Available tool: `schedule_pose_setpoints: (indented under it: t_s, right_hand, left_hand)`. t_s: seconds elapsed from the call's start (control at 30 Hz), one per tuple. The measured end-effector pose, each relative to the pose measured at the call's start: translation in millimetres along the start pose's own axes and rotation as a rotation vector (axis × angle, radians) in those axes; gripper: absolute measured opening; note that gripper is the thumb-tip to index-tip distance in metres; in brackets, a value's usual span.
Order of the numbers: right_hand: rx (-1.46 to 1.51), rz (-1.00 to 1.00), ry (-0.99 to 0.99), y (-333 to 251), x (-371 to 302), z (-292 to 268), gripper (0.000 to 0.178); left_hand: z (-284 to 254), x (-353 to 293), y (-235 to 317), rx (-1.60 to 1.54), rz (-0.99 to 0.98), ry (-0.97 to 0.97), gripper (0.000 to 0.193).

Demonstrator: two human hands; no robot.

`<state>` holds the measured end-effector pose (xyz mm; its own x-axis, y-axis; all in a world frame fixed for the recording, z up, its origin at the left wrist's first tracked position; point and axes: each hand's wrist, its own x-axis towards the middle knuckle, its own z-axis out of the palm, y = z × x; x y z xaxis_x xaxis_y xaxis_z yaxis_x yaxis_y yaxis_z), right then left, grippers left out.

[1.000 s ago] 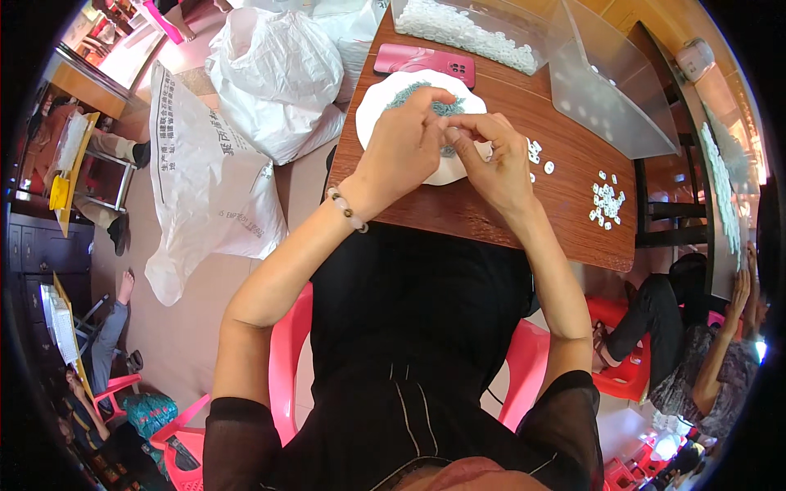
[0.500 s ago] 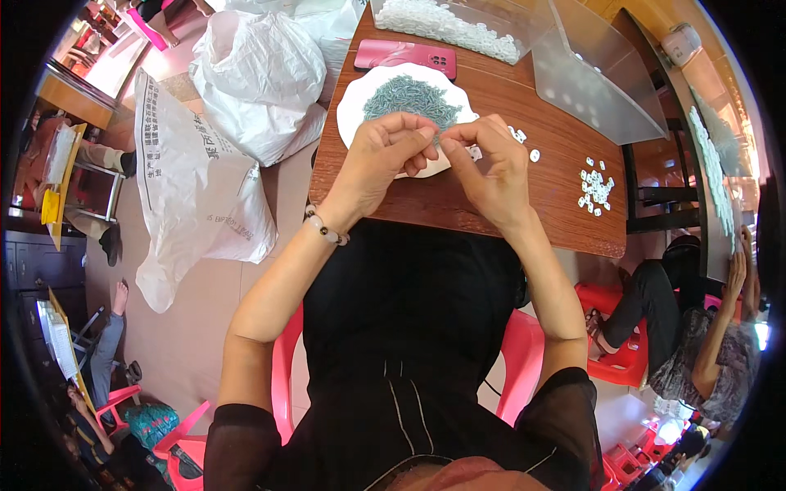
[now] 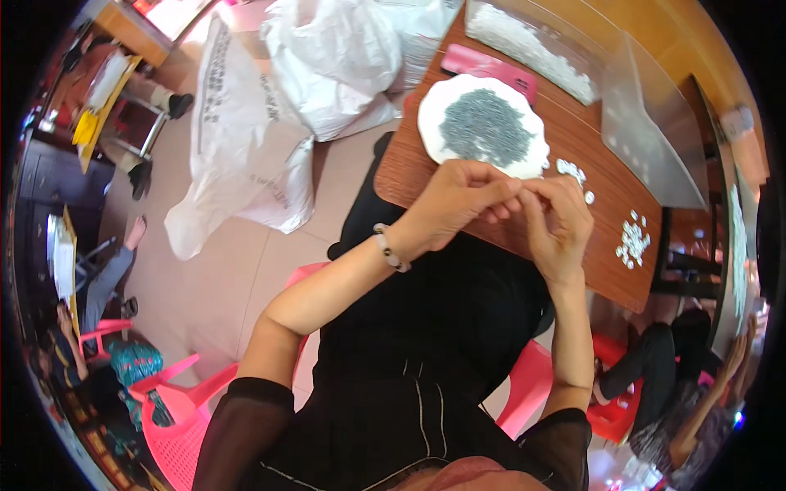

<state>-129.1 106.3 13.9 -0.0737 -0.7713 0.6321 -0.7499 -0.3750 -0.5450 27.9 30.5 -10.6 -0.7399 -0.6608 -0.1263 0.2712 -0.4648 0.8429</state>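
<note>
My left hand and my right hand meet fingertip to fingertip over the table's near edge. Both are closed in a pinch, and whatever lies between the fingertips is too small to make out. Just beyond them is a white scallop-edged plate, heaped with small grey-blue rod-shaped pieces. Several small white pieces lie to the right of the plate. Farther right, a loose pile of similar white pieces is spread on the brown wooden table.
Behind the plate lies a pink phone. A clear bin of white pieces and an upright translucent plastic container line the far side. White sacks stand on the floor at left. Another person's arm shows at right.
The view has turned, so the table and plate appear farther right and tilted. My hands stay together but now sit nearer the plate's front edge, less over the plate.
</note>
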Motion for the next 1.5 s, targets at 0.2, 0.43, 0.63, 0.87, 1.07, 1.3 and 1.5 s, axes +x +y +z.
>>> schedule_pose_setpoints:
  t_s: [0.2,0.43,0.63,0.87,1.07,1.3,1.5]
  right_hand:
    - [0.190,0.297,-0.026,-0.4,-13.1,3.7,0.008]
    - [0.344,0.545,-0.058,-9.6,-20.3,-7.0,0.008]
    - [0.450,0.611,-0.061,-14.6,-16.7,-11.8,0.011]
    - [0.513,0.681,-0.023,-11.0,-26.6,-20.0,0.013]
    - [0.405,0.587,-0.027,-9.2,-34.0,-19.6,0.011]
    - [0.347,0.598,-0.036,-15.8,-31.3,-18.5,0.012]
    - [0.290,0.548,-0.026,-15.7,-31.6,-15.8,0.012]
  left_hand:
    - [5.2,-8.0,-3.6,0.036,0.128,0.032,0.019]
    - [11.2,-3.4,-11.5,0.128,0.149,0.036,0.018]
    - [7.5,-9.8,-4.8,0.284,0.229,0.108,0.018]
    - [17.0,-9.6,-9.4,0.313,0.156,0.044,0.017]
    - [19.8,-10.3,-15.1,0.392,0.171,0.040,0.015]
    - [19.3,-10.4,-18.7,0.414,0.200,0.042,0.015]
    - [17.1,-10.4,-19.8,0.488,0.202,0.057,0.012]
